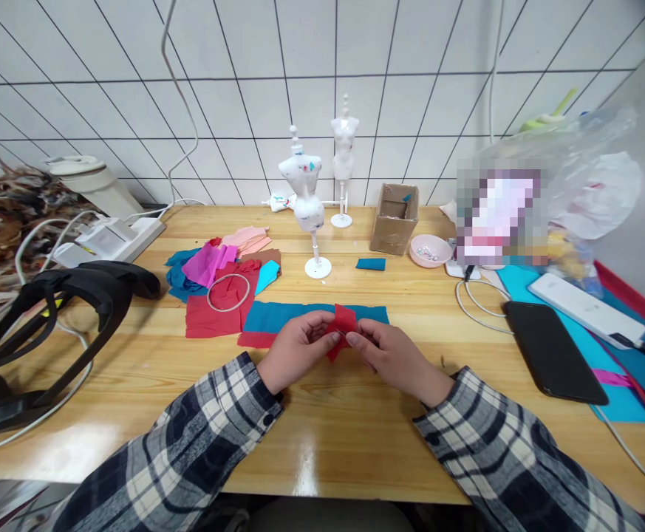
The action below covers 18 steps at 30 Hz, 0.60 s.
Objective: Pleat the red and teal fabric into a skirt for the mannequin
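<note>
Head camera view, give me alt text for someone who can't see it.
A person's left hand and right hand, in plaid sleeves, hold a small red cloth over a wooden table. Beyond them lie a blue strip and a multicolored fabric pile; farther back, two white dress forms stand left of a cardboard box.

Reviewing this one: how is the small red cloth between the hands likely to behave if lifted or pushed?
The red cloth is probably light: the left hand and right hand hold it in a mere pinch grip. Likely pliable but not fully limp, as its upper end stands above the grip. Looking thin and flat, it seems unlikely to roll.
</note>
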{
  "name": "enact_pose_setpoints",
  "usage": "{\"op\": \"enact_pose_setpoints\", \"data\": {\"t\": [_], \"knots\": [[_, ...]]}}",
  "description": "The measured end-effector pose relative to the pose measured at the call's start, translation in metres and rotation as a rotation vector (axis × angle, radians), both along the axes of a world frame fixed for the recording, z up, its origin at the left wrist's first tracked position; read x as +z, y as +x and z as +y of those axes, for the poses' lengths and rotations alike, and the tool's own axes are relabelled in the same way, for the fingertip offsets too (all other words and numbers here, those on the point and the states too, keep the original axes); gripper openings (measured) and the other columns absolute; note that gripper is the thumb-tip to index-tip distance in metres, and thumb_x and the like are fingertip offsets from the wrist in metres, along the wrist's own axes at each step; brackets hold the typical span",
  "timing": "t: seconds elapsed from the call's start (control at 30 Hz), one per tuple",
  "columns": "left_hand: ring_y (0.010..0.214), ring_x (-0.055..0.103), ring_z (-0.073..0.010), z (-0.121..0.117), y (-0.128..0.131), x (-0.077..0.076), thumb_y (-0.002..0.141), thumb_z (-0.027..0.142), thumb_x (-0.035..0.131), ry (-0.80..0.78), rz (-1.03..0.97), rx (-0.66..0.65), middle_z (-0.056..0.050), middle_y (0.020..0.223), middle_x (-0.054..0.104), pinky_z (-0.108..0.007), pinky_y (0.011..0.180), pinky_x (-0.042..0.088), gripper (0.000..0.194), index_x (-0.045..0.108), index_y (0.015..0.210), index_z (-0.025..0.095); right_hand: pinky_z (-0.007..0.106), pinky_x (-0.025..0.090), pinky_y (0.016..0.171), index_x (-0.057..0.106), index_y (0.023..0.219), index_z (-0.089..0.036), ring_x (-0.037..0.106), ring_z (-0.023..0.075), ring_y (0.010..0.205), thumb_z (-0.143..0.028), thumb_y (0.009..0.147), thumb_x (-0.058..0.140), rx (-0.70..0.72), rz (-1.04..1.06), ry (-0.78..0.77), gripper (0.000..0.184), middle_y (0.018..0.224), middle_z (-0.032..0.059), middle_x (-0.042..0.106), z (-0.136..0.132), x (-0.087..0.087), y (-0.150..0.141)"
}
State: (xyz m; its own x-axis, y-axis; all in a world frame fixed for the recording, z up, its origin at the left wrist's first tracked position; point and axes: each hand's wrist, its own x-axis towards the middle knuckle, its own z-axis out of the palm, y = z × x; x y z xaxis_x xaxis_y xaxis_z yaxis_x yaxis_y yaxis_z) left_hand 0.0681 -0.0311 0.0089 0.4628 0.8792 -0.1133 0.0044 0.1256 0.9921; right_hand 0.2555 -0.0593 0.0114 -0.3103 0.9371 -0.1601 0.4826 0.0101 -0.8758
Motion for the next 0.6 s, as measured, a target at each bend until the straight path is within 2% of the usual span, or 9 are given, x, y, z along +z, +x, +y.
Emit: {"op": "enact_pose_setpoints", "data": {"t": [0.27, 0.6], "knots": [[0.088, 0.068, -0.0193, -0.0005, -0.0005, 0.0006, 0.078, 0.035, 0.072, 0.021, 0.013, -0.019, -0.007, 0.099, 0.073, -0.030, 0.079, 0.053, 0.028, 0.066, 0.097, 0.015, 0.027, 0.034, 0.062, 0.059, 0.083, -0.020, 0.048, 0.0136, 0.066, -0.044, 0.095, 0.044, 0.007, -0.033, 0.046, 0.031, 0.071, -0.0026, 0.055, 0.0018, -0.0054, 0.0019], [0.091, 0.069, -0.0206, 0.0002, -0.0024, -0.0030, 0.079, 0.038, 0.071, 0.052, 0.070, -0.021, -0.008, 0.102, 0.073, -0.032, 0.081, 0.055, 0.032, 0.064, 0.100, 0.015, 0.026, 0.033, 0.059, 0.062, 0.087, -0.020, 0.049, 0.0136, 0.066, -0.047, 0.094, 0.047, 0.012, 0.000, 0.052, 0.032, 0.073, -0.0019, 0.058, 0.0025, -0.0078, 0.0029]]}}
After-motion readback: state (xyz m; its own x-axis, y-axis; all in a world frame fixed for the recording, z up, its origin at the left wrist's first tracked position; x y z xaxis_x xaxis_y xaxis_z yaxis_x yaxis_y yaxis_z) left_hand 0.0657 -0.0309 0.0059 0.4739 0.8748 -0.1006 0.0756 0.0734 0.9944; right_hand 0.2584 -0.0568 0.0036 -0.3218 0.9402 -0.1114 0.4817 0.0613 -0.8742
